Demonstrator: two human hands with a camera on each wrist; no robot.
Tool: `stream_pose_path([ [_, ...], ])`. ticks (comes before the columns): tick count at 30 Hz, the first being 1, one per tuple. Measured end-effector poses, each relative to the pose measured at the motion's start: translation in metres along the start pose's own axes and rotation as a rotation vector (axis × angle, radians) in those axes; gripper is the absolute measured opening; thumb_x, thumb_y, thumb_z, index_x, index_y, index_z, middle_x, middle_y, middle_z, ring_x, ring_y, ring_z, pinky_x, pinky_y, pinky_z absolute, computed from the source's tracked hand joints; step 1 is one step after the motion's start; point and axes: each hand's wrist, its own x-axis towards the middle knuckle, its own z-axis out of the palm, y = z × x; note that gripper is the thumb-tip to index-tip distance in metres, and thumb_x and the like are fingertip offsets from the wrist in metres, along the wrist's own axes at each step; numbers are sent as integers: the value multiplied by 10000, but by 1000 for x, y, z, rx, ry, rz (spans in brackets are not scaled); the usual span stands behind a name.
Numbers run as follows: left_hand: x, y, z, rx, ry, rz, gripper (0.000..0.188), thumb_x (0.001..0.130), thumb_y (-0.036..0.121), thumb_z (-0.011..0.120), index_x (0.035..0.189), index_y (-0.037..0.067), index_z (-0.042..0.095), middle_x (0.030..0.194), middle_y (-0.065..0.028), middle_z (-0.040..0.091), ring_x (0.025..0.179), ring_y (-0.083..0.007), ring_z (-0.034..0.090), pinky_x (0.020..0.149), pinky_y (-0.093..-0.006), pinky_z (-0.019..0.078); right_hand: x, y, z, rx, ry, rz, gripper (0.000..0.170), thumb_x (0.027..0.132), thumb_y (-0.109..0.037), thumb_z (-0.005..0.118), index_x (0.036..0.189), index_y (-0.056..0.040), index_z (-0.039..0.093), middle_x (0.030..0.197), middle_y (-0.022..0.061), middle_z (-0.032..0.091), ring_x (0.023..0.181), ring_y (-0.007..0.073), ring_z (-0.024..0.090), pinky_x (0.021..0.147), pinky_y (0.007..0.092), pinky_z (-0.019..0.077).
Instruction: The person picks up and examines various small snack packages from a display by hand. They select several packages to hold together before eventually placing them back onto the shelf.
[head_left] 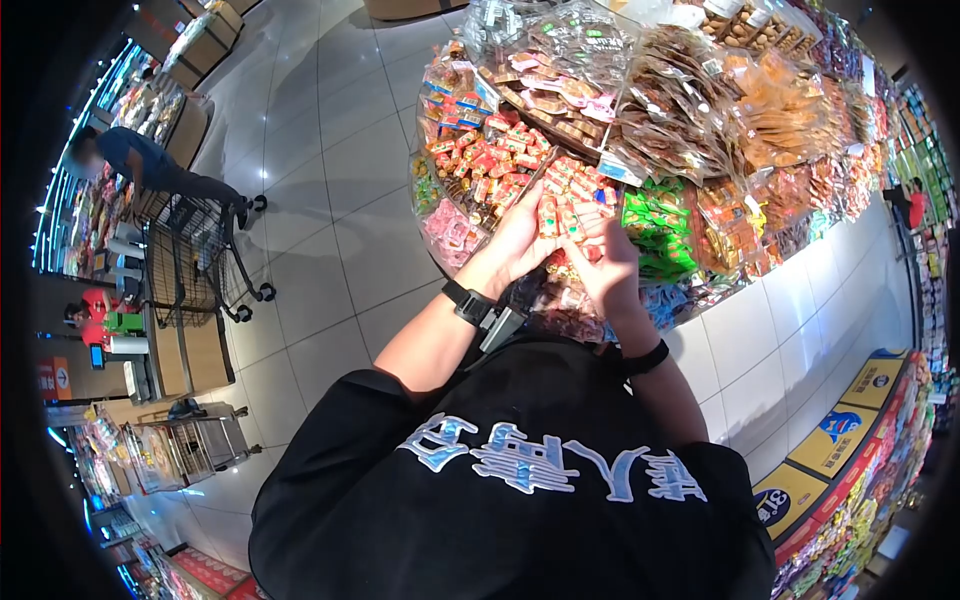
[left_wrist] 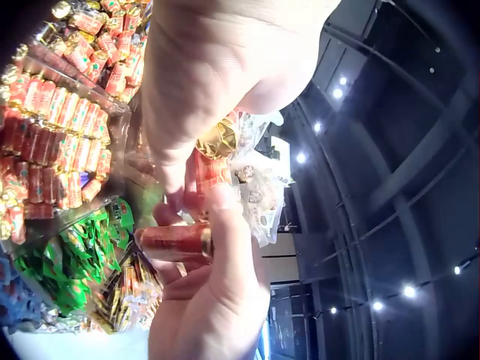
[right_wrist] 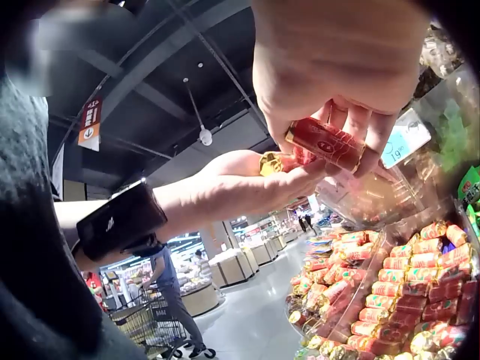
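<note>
Both hands meet over a bulk sweets display. My right hand [head_left: 607, 265] pinches a small cylindrical sweet [right_wrist: 326, 144] in a red wrapper between thumb and fingers. Palm up beside it, my left hand [head_left: 517, 240] holds another red-wrapped sweet [left_wrist: 214, 171] with a crinkled gold end. Two of these sweets lie side by side between the hands in the head view. In the left wrist view, the right hand's thumb reaches up to the sweet in the left hand. Part of the left hand's grip is hidden behind the right hand in the right wrist view.
Below the hands, a divided bin holds rows of red-wrapped sweets [right_wrist: 405, 289]. Green packets [head_left: 657, 230] fill the section to the right, and brown bagged snacks [head_left: 690, 100] lie farther back. A price card [right_wrist: 405, 139] stands by the bin. A person with a shopping cart [head_left: 185, 255] is at left.
</note>
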Motion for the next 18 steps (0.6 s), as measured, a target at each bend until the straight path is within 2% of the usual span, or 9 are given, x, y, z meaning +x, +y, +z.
stream_pose_path([
  [3, 0, -1, 5, -76, -33, -16, 558, 1042, 388, 299, 1318, -78, 430, 1284, -257, 552, 1172, -342, 575, 1024, -430, 471, 9, -12, -4, -52, 13, -88, 368, 730, -126, 807, 937, -8, 526, 912, 145, 611, 755, 320, 619, 675, 355, 531],
  [5, 8, -1, -12, -78, -55, -45, 524, 1042, 349, 301, 1313, -78, 436, 1285, -248, 555, 1164, -332, 581, 1018, -434, 473, 7, -5, -2, -71, -13, -91, 380, 728, -134, 812, 953, -8, 532, 926, 138, 611, 761, 315, 623, 684, 357, 530],
  [9, 8, 1, -10, -143, -70, -70, 488, 1038, 299, 292, 1309, -79, 441, 1278, -245, 560, 1154, -334, 587, 1014, -435, 474, 8, -6, -4, -89, -49, -71, 373, 736, -137, 808, 966, -18, 540, 929, 134, 614, 775, 300, 633, 693, 357, 531],
  [12, 12, 5, -21, -196, -97, -130, 505, 1036, 305, 278, 1310, -89, 433, 1265, -265, 559, 1171, -353, 572, 1028, -463, 462, 12, -3, -4, -24, -48, -73, 339, 734, -130, 804, 944, -20, 562, 910, 135, 621, 765, 284, 636, 679, 336, 529],
  [15, 8, 15, -19, -171, -103, -222, 531, 1027, 324, 276, 1312, -100, 422, 1261, -286, 549, 1191, -390, 549, 1047, -522, 436, 17, -2, -12, 61, -29, -25, 244, 794, -138, 773, 914, -27, 593, 878, 106, 635, 751, 248, 640, 674, 317, 522],
  [18, 3, 19, -7, -103, 19, -171, 564, 1024, 355, 246, 1335, -84, 417, 1283, -273, 549, 1184, -390, 559, 1013, -549, 454, 0, 37, -6, 641, 44, 648, 198, 875, -190, 716, 913, -22, 619, 885, 69, 650, 793, 226, 641, 708, 329, 525],
])
